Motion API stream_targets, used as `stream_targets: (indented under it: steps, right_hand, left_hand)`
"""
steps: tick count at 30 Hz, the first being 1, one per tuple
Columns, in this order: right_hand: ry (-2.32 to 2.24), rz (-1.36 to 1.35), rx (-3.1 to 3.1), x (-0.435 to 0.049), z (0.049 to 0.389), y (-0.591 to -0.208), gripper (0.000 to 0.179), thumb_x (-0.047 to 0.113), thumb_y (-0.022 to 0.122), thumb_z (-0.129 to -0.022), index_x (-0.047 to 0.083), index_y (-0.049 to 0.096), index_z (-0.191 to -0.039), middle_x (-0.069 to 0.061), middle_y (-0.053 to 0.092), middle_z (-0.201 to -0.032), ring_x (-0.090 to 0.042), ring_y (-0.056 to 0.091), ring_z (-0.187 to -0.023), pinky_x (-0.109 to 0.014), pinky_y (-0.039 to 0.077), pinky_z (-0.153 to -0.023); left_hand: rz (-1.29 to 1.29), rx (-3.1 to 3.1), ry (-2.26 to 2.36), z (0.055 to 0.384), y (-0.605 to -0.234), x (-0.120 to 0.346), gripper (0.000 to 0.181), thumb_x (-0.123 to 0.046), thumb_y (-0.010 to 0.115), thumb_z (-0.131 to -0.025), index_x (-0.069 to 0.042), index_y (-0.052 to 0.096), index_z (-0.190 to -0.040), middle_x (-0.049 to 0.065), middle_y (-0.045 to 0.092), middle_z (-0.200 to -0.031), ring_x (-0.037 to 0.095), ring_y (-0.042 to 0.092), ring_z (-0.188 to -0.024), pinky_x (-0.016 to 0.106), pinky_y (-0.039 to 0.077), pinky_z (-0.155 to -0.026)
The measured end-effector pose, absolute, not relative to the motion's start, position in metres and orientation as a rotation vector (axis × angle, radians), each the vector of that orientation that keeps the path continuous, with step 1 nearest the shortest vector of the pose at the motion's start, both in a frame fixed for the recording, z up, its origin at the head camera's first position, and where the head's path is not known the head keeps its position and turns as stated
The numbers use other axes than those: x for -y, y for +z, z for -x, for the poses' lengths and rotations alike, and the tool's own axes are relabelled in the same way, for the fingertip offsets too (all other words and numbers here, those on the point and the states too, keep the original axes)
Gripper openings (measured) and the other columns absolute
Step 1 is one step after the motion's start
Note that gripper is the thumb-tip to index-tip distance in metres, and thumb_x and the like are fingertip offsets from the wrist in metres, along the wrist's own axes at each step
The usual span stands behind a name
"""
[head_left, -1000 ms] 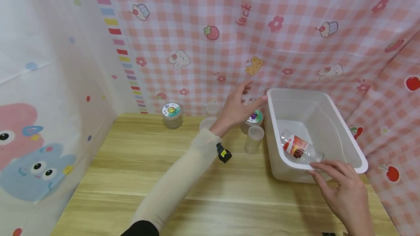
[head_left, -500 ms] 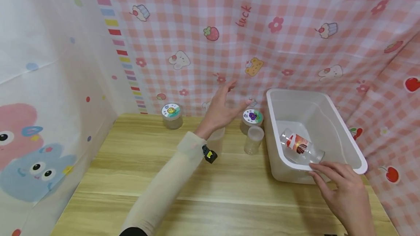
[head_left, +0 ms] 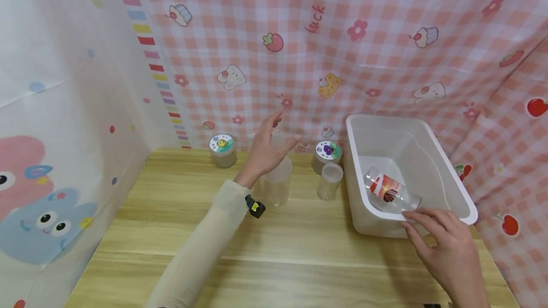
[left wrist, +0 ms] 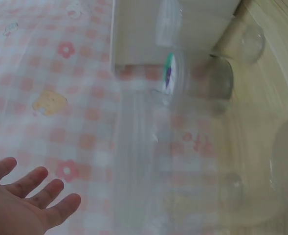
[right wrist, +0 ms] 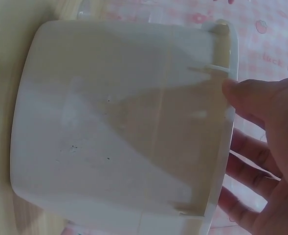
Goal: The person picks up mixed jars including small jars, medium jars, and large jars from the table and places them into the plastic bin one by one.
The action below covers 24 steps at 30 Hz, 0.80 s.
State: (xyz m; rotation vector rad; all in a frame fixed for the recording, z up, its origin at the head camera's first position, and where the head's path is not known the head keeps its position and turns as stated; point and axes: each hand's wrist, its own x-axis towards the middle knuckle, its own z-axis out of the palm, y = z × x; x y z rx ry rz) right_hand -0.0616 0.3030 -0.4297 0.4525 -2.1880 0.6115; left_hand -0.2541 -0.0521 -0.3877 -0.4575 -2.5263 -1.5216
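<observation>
My left hand (head_left: 266,153) hovers at the back of the table, thumb and fingers spread with nothing between them. Below it stands a clear plastic jar (head_left: 278,182) with a frosted lid; the hand partly hides another clear container behind. In the left wrist view, the fingers of my left hand (left wrist: 29,200) are parted beside a blurred clear jar (left wrist: 139,161). My right hand (head_left: 449,246) pinches the near rim of a white plastic tub (head_left: 356,189), thumb outside and fingers over the edge. Inside the tub, a clear bottle (head_left: 390,191) with a red label lies on its side.
A jar with a purple-printed lid (head_left: 328,150) and a small clear jar (head_left: 329,182) stand just left of the tub. Farther left is a jar with a yellow-printed lid (head_left: 223,150). A checked pink cloth (head_left: 257,61) hangs behind the wooden table (head_left: 274,255).
My left hand has moved left, away from the tub and the purple-lidded jar, staying spread. My right hand keeps its hold on the tub's rim.
</observation>
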Motion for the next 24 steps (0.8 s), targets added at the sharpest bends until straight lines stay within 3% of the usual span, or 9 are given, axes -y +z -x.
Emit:
stream_targets:
  steps: [2, 7, 14, 20, 24]
  right_hand:
    - [0.608, -0.458, 2.176, -0.303, 0.063, -0.429, 0.059, 0.060, 0.057, -0.099, 0.006, 0.080, -0.094, -0.012, 0.072, -0.091, -0.029, 0.057, -0.091, -0.004, 0.030, -0.102]
    - [0.593, -0.464, 2.150, -0.302, 0.066, -0.428, 0.057, 0.058, 0.059, -0.099, 0.005, 0.080, -0.092, -0.014, 0.071, -0.091, -0.032, 0.056, -0.088, -0.007, 0.030, -0.098]
    - [0.593, -0.443, 2.156, -0.302, 0.064, -0.429, 0.058, 0.058, 0.058, -0.099, 0.005, 0.080, -0.091, -0.016, 0.069, -0.092, -0.032, 0.053, -0.086, -0.009, 0.030, -0.092]
    - [0.605, -0.438, 2.154, -0.301, 0.061, -0.430, 0.056, 0.057, 0.060, -0.098, 0.005, 0.080, -0.090, -0.014, 0.068, -0.090, -0.029, 0.052, -0.086, -0.005, 0.030, -0.092]
    - [0.611, -0.438, 2.158, -0.301, 0.061, -0.431, 0.055, 0.057, 0.060, -0.098, 0.006, 0.080, -0.090, -0.013, 0.068, -0.088, -0.027, 0.053, -0.086, -0.004, 0.031, -0.093]
  left_hand:
    - [0.439, 2.517, -1.525, 0.256, -0.391, 0.057, 0.086, -0.053, 0.071, -0.091, -0.022, 0.030, -0.161, 0.006, 0.041, -0.160, 0.028, 0.041, -0.146, 0.053, 0.040, -0.118]
    - [0.415, 2.493, -1.552, 0.259, -0.398, 0.071, 0.082, -0.047, 0.072, -0.093, -0.023, 0.031, -0.160, 0.009, 0.039, -0.159, 0.033, 0.038, -0.147, 0.058, 0.037, -0.119]
    - [0.342, 2.538, -1.489, 0.260, -0.413, 0.094, 0.089, -0.056, 0.069, -0.092, -0.027, 0.024, -0.163, 0.007, 0.032, -0.164, 0.032, 0.034, -0.150, 0.059, 0.033, -0.121]
    - [0.337, 2.551, -1.359, 0.264, -0.421, 0.116, 0.093, -0.051, 0.073, -0.090, -0.015, 0.026, -0.161, 0.015, 0.031, -0.163, 0.035, 0.032, -0.150, 0.062, 0.031, -0.122]
    - [0.320, 2.547, -1.266, 0.267, -0.425, 0.130, 0.095, -0.048, 0.078, -0.087, -0.013, 0.028, -0.161, 0.016, 0.033, -0.161, 0.035, 0.031, -0.149, 0.062, 0.030, -0.122]
